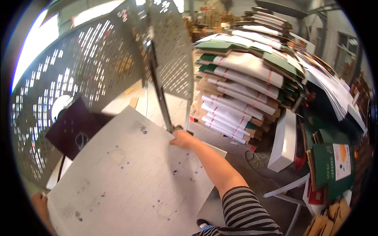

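A large, stiff white sheet [138, 169] with faint round outlines and small dark and blue marks spreads in front of me, tilted across the lower left. My right hand [182, 139] reaches over it and closes on its far edge, beside an upright metal post [160, 92]. At the lower left rim of the picture, my left hand [41, 206] grips the sheet's left edge; part of that hand is cut off. A dark maroon panel [73, 129] stands just beyond the sheet's left side.
Perforated metal guards [106, 63] rise behind the sheet. Tall stacks of bundled white and green cardboard [244, 82] stand right of centre. Further right are a long white box [284, 139], green printed boxes [332, 169] and a white metal frame [289, 185]. A loose cord [256, 159] lies on the floor.
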`<state>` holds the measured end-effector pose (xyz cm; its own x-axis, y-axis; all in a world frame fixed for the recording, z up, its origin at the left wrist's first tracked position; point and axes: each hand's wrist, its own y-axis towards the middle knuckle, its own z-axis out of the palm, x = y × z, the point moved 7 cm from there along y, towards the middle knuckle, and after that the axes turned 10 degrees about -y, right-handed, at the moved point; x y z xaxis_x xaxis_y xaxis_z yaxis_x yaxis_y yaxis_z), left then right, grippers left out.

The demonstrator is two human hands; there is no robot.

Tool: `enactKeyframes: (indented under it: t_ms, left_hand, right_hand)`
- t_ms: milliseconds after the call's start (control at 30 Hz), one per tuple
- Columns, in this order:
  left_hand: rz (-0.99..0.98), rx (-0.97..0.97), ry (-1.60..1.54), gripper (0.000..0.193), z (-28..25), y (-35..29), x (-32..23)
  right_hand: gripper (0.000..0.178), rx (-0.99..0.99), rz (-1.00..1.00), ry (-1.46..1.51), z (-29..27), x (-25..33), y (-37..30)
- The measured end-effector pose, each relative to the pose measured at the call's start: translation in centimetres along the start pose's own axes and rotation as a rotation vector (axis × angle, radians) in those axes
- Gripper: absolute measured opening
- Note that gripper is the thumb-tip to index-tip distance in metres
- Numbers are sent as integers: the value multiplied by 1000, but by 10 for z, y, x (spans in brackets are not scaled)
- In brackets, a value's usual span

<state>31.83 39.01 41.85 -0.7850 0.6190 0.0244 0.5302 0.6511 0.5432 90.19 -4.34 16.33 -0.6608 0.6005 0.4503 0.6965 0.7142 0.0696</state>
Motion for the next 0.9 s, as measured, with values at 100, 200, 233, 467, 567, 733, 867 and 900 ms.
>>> enactKeyframes:
  t_ms: [100,200,233,467,567,733,867,900]
  left_hand:
    - [153,-43,-97,21,91,-30,-28]
    - [109,242,156,46,189,-91,-89]
    - [134,344,237,56,204,-121,-115]
    - [-115,891,-263,78,294,-399,-173]
    - [-219,819,-338,78,302,-427,-175]
    - [-204,720,-314,79,321,-419,-177]
    - [-237,730,-282,79,323,-411,-185]
    - [-251,752,-271,79,322,-409,-187]
  right_hand:
    - [38,135,73,-83,76,-29,23]
    - [33,128,275,-192,130,-76,6]
    - [32,126,272,-316,134,-73,-4]
    - [34,279,505,-450,197,-134,-27]
    - [45,214,479,-538,186,-130,-17]
    - [58,27,118,-634,214,-75,-33]
    - [67,39,87,-509,256,-45,-90]
    - [68,45,96,-492,254,-43,-90]
